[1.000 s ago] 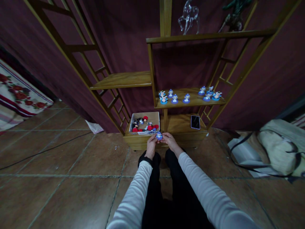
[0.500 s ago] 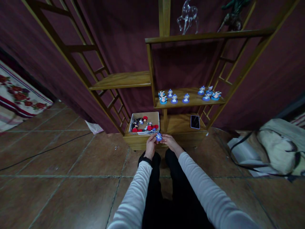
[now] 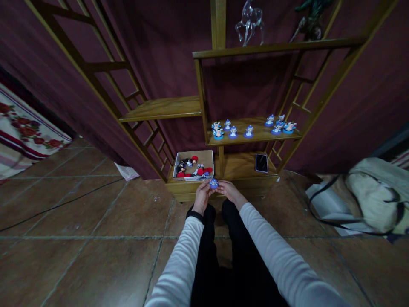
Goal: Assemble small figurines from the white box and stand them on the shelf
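Between my two hands is a small purple figurine [image 3: 214,183], held in front of the shelf's lower edge. My left hand [image 3: 202,196] grips its left side, and the fingers of my right hand [image 3: 230,190] pinch its right side. Just beyond my left hand stands an open cardboard box [image 3: 204,154] with several red, black and white figurines [image 3: 191,167] in it. On the shelf board above, several purple and white figurines [image 3: 249,131] and blue-based ones [image 3: 289,127] stand upright in two groups.
A phone or small tablet [image 3: 261,163] lies on the bottom board at right. Higher up stand a clear glass horse [image 3: 249,23] and a dark green statuette [image 3: 309,21]. A beige bag [image 3: 370,196] with a strap rests on the tiled floor at right; a black cable [image 3: 64,199] runs along the left.
The purple figurine has turned slightly between my fingers and shows more of its purple part. Both hands remain in nearly the same place.
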